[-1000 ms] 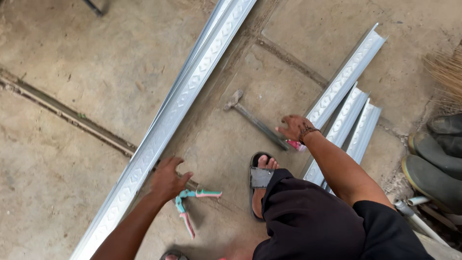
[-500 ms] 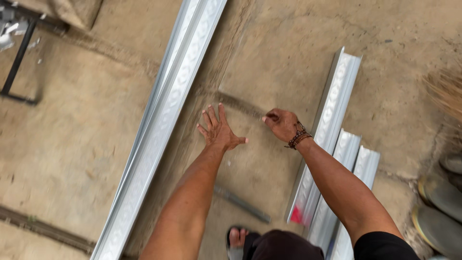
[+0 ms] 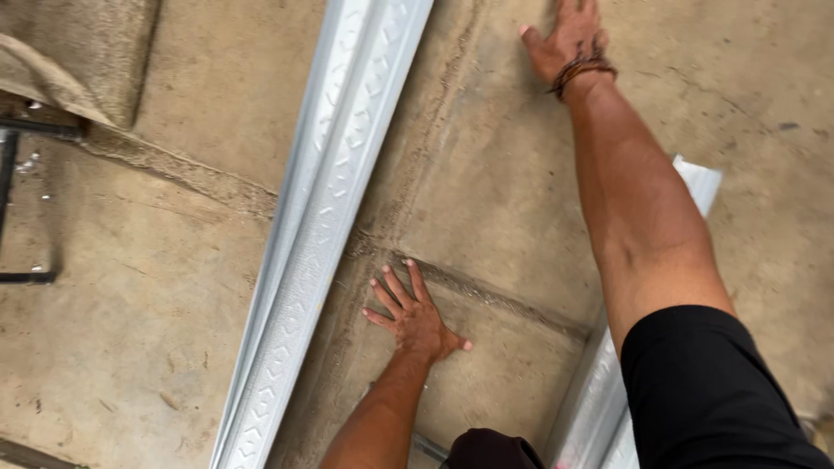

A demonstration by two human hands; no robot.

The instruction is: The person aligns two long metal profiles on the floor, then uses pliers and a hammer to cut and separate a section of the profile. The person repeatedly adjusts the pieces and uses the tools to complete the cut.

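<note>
Left hand: the left hand (image 3: pixel 415 317) lies flat on the concrete floor (image 3: pixel 156 347), fingers spread wide, holding nothing.
Right hand: the right hand (image 3: pixel 566 36) reaches far ahead and presses on the floor. It looks open and empty, but its fingertips run off the top edge. A cord bracelet (image 3: pixel 580 71) sits on its wrist.
Long strip: a long metal strip (image 3: pixel 326 217) with a stamped pattern lies on the floor just beside the left hand, not touching it. It runs from the top edge down to the bottom edge.
How it handles: it looks thin and light, but very long, so I think it bends and wobbles. The edges may be sharp. Best to hold it at 2 places, well apart, on the flat part.
Other strips: more metal strips (image 3: pixel 599 408) lie under the right arm.
Frame: a dark metal frame (image 3: pixel 10 174) stands at the left edge.
</note>
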